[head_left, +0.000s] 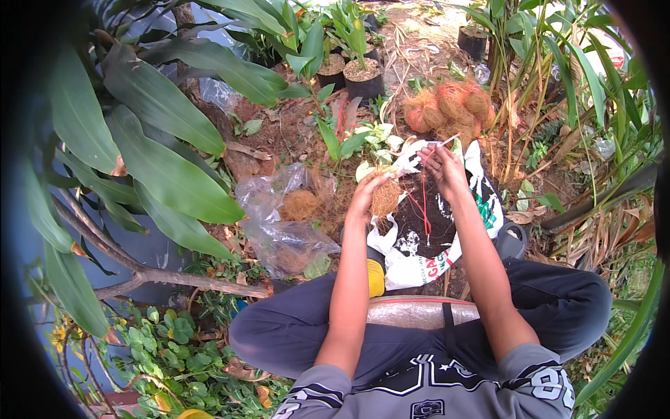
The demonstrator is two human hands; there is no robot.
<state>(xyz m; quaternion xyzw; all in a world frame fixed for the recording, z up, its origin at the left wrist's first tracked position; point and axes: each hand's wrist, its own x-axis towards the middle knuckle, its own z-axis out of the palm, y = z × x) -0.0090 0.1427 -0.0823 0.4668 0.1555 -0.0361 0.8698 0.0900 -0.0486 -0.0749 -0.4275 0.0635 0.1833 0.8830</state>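
Note:
A brown fibre ball (385, 200) rests in my left hand (363, 195), which is closed around its left side. Pale green leaves (380, 143) show just beyond the ball; whether they grow from it I cannot tell. My right hand (445, 167) is raised to the right of the ball, fingers pinched on a thin white stick (448, 140). Red string (424, 209) hangs down between my hands, over an open white plastic bag (408, 271) of dark soil (441, 230). Where the string's upper end goes is hard to see.
A clear plastic bag (262, 234) with loose brown fibre (300, 205) lies left. Several fibre balls wrapped in red string (450, 105) are heaped beyond the soil. Black potted plants (364, 84) stand farther back. Broad leaves (167, 167) and a branch (188, 278) crowd the left side.

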